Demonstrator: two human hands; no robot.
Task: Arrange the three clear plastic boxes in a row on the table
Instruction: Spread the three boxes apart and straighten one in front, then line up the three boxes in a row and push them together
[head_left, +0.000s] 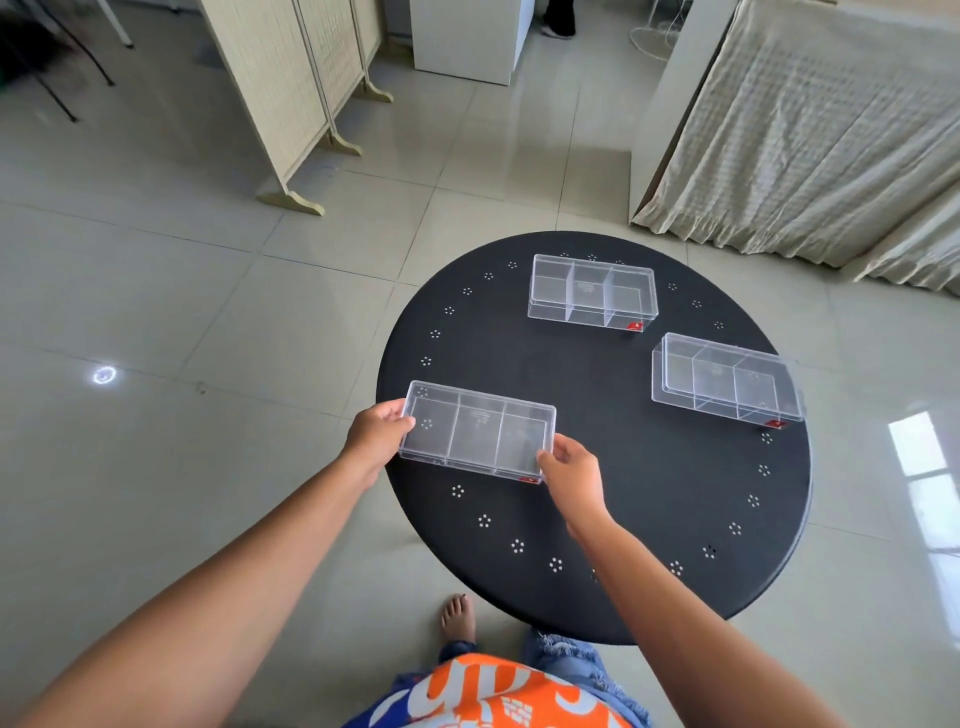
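— Round black table (649, 493) on pale floor tiles; what's nearest?

— Near box (478, 435), at the table's left edge. Left hand (378, 435) grips its left end, right hand (570, 475) its right corner, fingers closed on it.

— Beyond?

— Right box (727, 378) by the right rim, far box (592, 292) behind, well apart.

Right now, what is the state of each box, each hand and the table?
Near box: lid closed, held at its two short ends, at the table's left edge.
Far box: lid closed, resting on the table, untouched.
Right box: lid closed, resting on the table, untouched.
Left hand: gripping the near box's left end.
Right hand: gripping the near box's right end.
Round black table: upright, carrying the boxes, not yet in a row.
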